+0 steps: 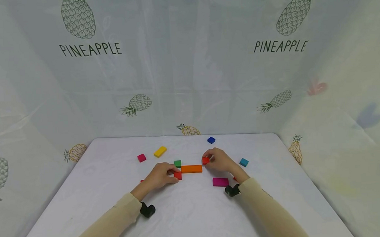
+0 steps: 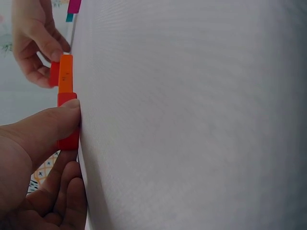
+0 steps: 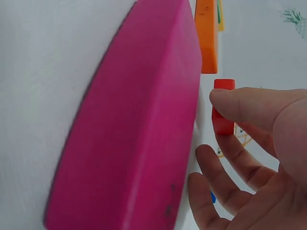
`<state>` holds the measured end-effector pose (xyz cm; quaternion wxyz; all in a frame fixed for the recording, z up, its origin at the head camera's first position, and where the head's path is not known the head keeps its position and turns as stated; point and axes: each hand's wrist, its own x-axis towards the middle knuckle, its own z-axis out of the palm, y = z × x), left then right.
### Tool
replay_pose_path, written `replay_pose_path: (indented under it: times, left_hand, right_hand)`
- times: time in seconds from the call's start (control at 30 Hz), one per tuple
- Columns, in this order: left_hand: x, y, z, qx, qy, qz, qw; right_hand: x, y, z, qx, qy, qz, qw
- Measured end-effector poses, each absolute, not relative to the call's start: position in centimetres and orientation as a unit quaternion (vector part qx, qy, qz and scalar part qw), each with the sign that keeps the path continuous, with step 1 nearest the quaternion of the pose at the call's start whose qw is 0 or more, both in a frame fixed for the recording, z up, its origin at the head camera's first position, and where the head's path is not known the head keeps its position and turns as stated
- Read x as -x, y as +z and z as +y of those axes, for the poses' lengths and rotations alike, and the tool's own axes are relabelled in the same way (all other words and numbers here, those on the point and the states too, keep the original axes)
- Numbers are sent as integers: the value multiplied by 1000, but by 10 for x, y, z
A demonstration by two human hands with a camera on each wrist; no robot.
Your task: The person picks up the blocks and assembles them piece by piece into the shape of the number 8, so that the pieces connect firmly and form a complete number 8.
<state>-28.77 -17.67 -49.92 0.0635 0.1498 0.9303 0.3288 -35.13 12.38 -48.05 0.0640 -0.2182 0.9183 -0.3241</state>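
Note:
An orange bar-shaped block (image 1: 191,169) lies crosswise in the middle of the table. My left hand (image 1: 160,175) pinches a small red block (image 1: 178,175) between thumb and fingers, by the front left end of the orange one. Close to that end, on its far side, sits a green block (image 1: 177,164). A second red block (image 3: 224,125) is pinched in my right hand (image 1: 219,160), a short way beyond the orange block's right end. In the right wrist view a gap shows between that red block and the orange one.
A magenta block (image 1: 220,182) lies in front of my right hand, with a partly hidden red block beside that wrist. Farther out are yellow (image 1: 160,151), crimson (image 1: 142,157), dark blue (image 1: 211,140) and teal (image 1: 244,162) blocks. A patterned curtain (image 1: 188,69) hangs behind the table.

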Motion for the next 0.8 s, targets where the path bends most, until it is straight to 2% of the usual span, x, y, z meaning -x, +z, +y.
replay_pose_path:
  times: [0.8]
  left_hand:
    - [286, -496, -175, -149, 331, 930, 68]
  right_hand:
    - [353, -490, 118, 213, -306, 925, 70]
